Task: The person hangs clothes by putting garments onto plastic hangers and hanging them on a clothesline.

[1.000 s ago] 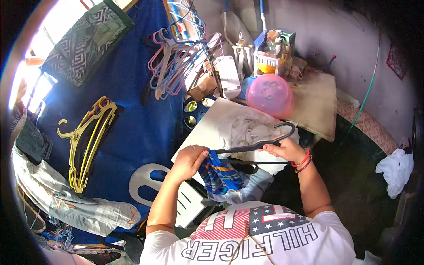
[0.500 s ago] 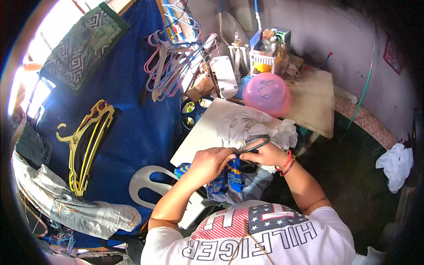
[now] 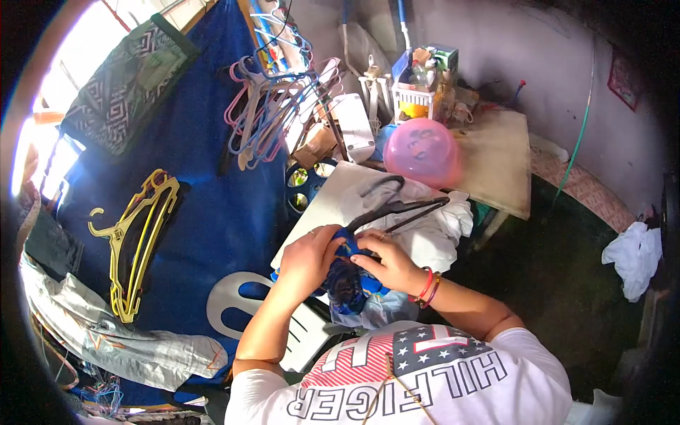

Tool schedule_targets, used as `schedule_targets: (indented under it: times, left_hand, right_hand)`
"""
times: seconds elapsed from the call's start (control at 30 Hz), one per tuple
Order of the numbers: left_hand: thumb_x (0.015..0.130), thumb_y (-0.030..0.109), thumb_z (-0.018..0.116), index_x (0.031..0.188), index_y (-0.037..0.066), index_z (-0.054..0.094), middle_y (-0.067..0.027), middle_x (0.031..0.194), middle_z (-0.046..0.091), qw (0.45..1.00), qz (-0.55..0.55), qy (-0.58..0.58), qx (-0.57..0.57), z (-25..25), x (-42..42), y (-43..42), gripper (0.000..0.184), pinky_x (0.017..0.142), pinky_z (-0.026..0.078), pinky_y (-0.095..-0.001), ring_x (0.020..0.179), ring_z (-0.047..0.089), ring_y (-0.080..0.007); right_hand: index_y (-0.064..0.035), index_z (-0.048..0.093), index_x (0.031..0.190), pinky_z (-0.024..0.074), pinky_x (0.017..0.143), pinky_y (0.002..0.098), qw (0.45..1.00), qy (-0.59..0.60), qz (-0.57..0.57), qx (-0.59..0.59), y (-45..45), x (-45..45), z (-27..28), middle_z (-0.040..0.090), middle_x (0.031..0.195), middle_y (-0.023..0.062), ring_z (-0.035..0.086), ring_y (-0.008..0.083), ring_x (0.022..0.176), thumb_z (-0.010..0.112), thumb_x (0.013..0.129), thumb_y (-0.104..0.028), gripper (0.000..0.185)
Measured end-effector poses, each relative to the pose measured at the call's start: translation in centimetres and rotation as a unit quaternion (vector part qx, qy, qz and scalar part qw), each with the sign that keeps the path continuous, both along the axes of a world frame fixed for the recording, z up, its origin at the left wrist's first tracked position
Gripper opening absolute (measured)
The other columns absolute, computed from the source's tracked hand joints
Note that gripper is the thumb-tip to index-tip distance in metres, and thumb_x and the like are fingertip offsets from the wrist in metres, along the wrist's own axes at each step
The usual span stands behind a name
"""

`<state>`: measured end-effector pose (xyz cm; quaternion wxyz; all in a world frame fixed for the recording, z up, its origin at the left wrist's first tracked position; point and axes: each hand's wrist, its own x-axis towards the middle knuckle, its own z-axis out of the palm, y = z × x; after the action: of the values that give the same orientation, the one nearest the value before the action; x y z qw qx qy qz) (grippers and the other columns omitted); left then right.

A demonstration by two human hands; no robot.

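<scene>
A blue patterned garment (image 3: 347, 287) with yellow and light stripes hangs bunched between my hands, over the front of the white table. My left hand (image 3: 308, 258) is closed on its left upper part, and my right hand (image 3: 388, 263) pinches its right upper edge. Just beyond my fingers is a dark clothes hanger (image 3: 397, 207), tilted over the white cloth (image 3: 443, 230). Its near end reaches my fingertips and the garment; whether it is inside the fabric or only touching, I cannot tell.
The white table (image 3: 312, 202) carries the white cloth. Behind it are a pink balloon-like ball (image 3: 423, 152), a white basket (image 3: 414, 99) and many hanging hangers (image 3: 262, 106). Yellow hangers (image 3: 134, 244) hang at left against a blue sheet. A white plastic chair (image 3: 225, 304) stands close by.
The dark hanger, earlier gripped in my right hand, has turned and now extends beyond my fingers. My right hand has come left and down onto the garment.
</scene>
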<state>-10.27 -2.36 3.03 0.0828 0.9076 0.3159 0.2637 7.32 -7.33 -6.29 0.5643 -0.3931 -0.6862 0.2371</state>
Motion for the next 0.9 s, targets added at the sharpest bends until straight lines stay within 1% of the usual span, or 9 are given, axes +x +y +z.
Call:
schedule_targets:
  times: [0.13, 0.17, 0.23, 0.27, 0.33, 0.47, 0.6, 0.77, 0.9]
  left_hand:
    - [0.089, 0.019, 0.059, 0.104, 0.006, 0.06, -0.0169, 0.09, 0.065, 0.995, 0.082, 0.021, -0.049, 0.8, -0.7, 0.4, 0.02, 0.068, 0.051, -0.0422, 0.083, 0.064, -0.0366]
    - [0.09, 0.017, 0.058, 0.104, 0.005, 0.059, -0.0186, 0.088, 0.065, 0.997, 0.069, -0.025, -0.002, 1.2, -1.2, 0.6, 0.019, 0.067, 0.051, -0.0412, 0.082, 0.063, -0.0374]
    - [0.091, 0.012, 0.057, 0.102, 0.001, 0.058, -0.0192, 0.08, 0.061, 0.984, 0.103, -0.116, -0.084, 2.8, -2.7, 0.6, 0.016, 0.062, 0.047, -0.0354, 0.068, 0.061, -0.0304]
    - [0.091, 0.01, 0.057, 0.101, 0.0, 0.058, -0.0187, 0.076, 0.059, 0.976, 0.088, -0.188, -0.067, 3.3, -3.7, 0.8, 0.014, 0.06, 0.045, -0.0331, 0.063, 0.06, -0.0263]
    - [0.091, 0.009, 0.056, 0.096, -0.002, 0.059, -0.0176, 0.07, 0.056, 0.979, 0.135, -0.133, -0.075, 4.6, -5.8, 0.3, 0.012, 0.057, 0.042, -0.0303, 0.059, 0.054, -0.0196]
    - [0.091, 0.01, 0.057, 0.094, -0.002, 0.058, -0.0169, 0.067, 0.054, 0.984, 0.098, -0.11, -0.095, 3.3, -6.6, -0.9, 0.012, 0.056, 0.041, -0.0294, 0.057, 0.051, -0.0199]
    - [0.09, 0.01, 0.058, 0.094, -0.001, 0.059, -0.0157, 0.065, 0.054, 0.988, 0.084, -0.116, -0.057, 3.4, -6.2, -1.7, 0.012, 0.056, 0.043, -0.0298, 0.056, 0.053, -0.0193]
    - [0.086, 0.013, 0.064, 0.091, 0.0, 0.064, -0.0191, 0.074, 0.062, 0.999, -0.017, -0.013, -0.038, 3.5, -5.7, -2.2, 0.014, 0.059, 0.048, -0.0394, 0.068, 0.064, -0.0345]
    - [0.086, 0.009, 0.061, 0.092, -0.002, 0.062, -0.0173, 0.071, 0.06, 0.996, 0.028, -0.068, -0.049, 3.6, -5.0, -2.0, 0.012, 0.058, 0.046, -0.0346, 0.063, 0.061, -0.0326]
  right_hand:
    - [-0.0008, 0.055, 0.093, 0.0458, 0.069, 0.0383, 0.974, 0.094, 0.108, -0.176, -2.8, -1.0, 1.8, 0.058, 0.073, 0.0125, 0.059, 0.0302, 0.072, 0.06, 0.09, -0.019, 0.019]
    - [-0.0019, 0.054, 0.089, 0.0444, 0.068, 0.0395, 0.992, -0.017, 0.067, -0.101, -2.7, -0.8, 0.9, 0.057, 0.071, 0.0124, 0.058, 0.0307, 0.072, 0.062, 0.089, -0.024, 0.023]
    - [-0.0053, 0.051, 0.076, 0.0393, 0.071, 0.0419, 0.978, -0.204, 0.01, 0.043, -1.9, 0.8, -2.7, 0.056, 0.07, 0.0123, 0.057, 0.0308, 0.075, 0.066, 0.085, -0.036, 0.035]
    - [-0.0067, 0.055, 0.075, 0.037, 0.079, 0.0402, 0.959, -0.281, -0.028, 0.027, -2.4, 2.4, -2.4, 0.057, 0.073, 0.0117, 0.058, 0.0285, 0.081, 0.067, 0.082, -0.038, 0.035]
    - [-0.0063, 0.059, 0.077, 0.0357, 0.083, 0.0411, 0.955, -0.237, -0.108, 0.14, -1.9, 6.1, -3.1, 0.059, 0.078, 0.0102, 0.058, 0.0268, 0.083, 0.067, 0.081, -0.038, 0.033]
    - [-0.0058, 0.062, 0.086, 0.0407, 0.073, 0.0401, 0.917, -0.261, -0.192, 0.232, -4.6, 14.4, 3.1, 0.061, 0.074, 0.0079, 0.057, 0.0256, 0.071, 0.061, 0.085, -0.04, 0.035]
    - [-0.0028, 0.06, 0.08, 0.0443, 0.065, 0.0374, 0.882, -0.143, -0.279, 0.352, -7.0, 15.1, 7.7, 0.062, 0.067, 0.0076, 0.058, 0.0236, 0.058, 0.044, 0.094, -0.054, 0.055]
    - [-0.004, 0.06, 0.074, 0.0463, 0.075, 0.0378, 0.896, -0.037, -0.249, 0.366, -8.6, 16.2, 11.2, 0.062, 0.064, 0.0064, 0.059, 0.0221, 0.057, 0.038, 0.094, -0.059, 0.063]
    - [-0.0003, 0.065, 0.085, 0.0457, 0.084, 0.0413, 0.972, -0.017, -0.015, 0.235, -7.7, 14.7, 13.3, 0.065, 0.086, 0.0146, 0.062, 0.0269, 0.082, 0.047, 0.093, -0.052, 0.056]
